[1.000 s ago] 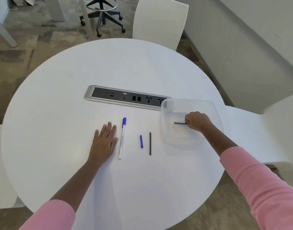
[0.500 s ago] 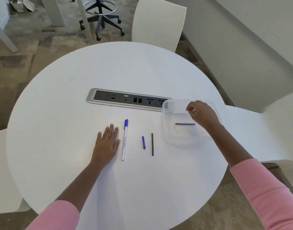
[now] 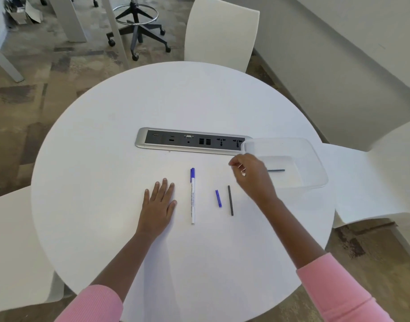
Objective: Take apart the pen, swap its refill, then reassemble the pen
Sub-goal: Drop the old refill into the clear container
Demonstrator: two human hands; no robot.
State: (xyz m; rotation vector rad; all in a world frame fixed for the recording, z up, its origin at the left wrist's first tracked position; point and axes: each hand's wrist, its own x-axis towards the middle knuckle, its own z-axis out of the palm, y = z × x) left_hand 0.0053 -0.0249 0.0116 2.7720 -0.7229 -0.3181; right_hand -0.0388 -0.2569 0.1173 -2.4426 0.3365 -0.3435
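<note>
1. The left hand (image 3: 159, 203) lies flat on the table (image 3: 106, 182), fingers spread, holding nothing, just left of the pen (image 3: 192, 196).
2. The right hand (image 3: 250, 175) hovers above the table, fingers loosely curled and empty.
3. A blue end piece (image 3: 218, 198) and a dark refill (image 3: 230, 200) lie side by side right of the pen.
4. Another refill (image 3: 277, 170) rests in the clear tub (image 3: 315, 159).

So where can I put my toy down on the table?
Bare patches: left of the left hand, behind the socket strip, and the near edge between the sleeves. Crowded: the pen, blue cap and dark refill.
</note>
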